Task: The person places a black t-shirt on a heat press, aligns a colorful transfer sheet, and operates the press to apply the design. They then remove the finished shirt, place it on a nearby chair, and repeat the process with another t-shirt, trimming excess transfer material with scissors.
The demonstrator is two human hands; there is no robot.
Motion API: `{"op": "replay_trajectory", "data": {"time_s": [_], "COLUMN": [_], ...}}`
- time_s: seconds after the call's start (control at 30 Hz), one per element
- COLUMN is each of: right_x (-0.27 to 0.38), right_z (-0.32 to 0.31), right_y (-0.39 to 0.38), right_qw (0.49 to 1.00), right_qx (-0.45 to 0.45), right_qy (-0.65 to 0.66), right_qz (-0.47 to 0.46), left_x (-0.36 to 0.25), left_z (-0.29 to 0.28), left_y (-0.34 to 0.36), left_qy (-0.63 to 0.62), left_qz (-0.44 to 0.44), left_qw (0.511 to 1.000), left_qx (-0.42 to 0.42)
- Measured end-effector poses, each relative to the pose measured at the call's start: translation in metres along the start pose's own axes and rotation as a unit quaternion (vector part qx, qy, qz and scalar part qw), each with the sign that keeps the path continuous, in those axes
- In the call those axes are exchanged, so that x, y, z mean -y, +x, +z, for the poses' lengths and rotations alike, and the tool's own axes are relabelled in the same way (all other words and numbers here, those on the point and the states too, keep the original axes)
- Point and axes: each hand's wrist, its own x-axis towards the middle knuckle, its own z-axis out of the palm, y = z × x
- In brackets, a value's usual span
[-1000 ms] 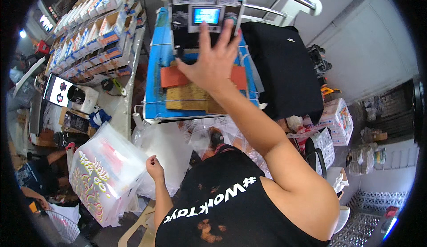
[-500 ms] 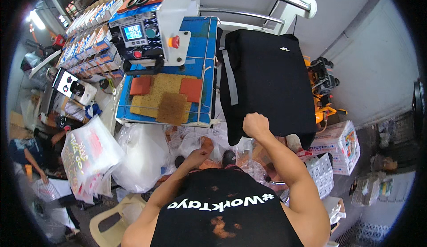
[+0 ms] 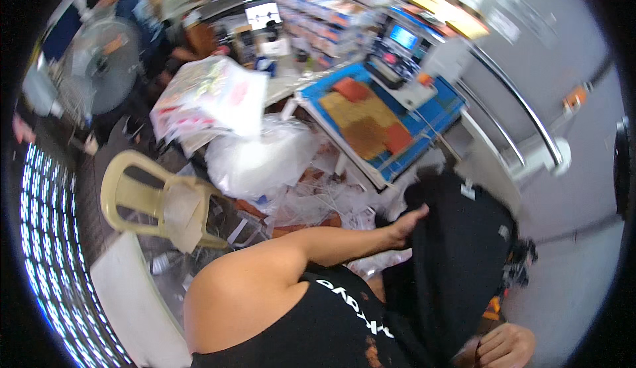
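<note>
Hands grip a black garment (image 3: pixel 457 262) hanging near right of the blue press table (image 3: pixel 434 113), left hand (image 3: pixel 405 225) flat against its edge, right hand (image 3: pixel 505 345) fisted low, so a loose hold could drop it into the plastic-bag clutter (image 3: pixel 265 159).

Left hand (image 3: pixel 405 225) lies against the left edge of the hanging garment (image 3: pixel 457 262), and the right hand (image 3: pixel 505 345) sits at its lower end, near the bottom of the view. Beyond the garment stands the press table (image 3: pixel 381 119), with the control unit (image 3: pixel 404 53) at its far side and 1 curved rail (image 3: pixel 523 113) to its right. Left of the table there's a heap of plastic bags (image 3: pixel 255 159), a printed bag (image 3: pixel 209 96) behind it. The chair (image 3: pixel 159 202) stands left of the heap, the fan (image 3: pixel 99 70) farther back.
</note>
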Motion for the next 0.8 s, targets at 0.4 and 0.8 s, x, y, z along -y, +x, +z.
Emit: {"op": "replay_trajectory", "data": {"time_s": [0.4, 0.8], "right_x": [-0.056, 0.097], "right_z": [0.124, 0.179], "right_y": [0.189, 0.145], "right_qw": [0.968, 0.978], "right_qx": [0.056, 0.143], "right_qy": [0.064, -0.104], "right_qz": [0.237, -0.113], "left_x": [-0.042, -0.086], "left_z": [0.055, -0.069], "left_y": [-0.295, -0.339], "left_qy": [0.793, 0.751], "left_qz": [0.243, 0.172], "left_qw": [0.459, 0.637], "left_qx": [0.319, 0.008]}}
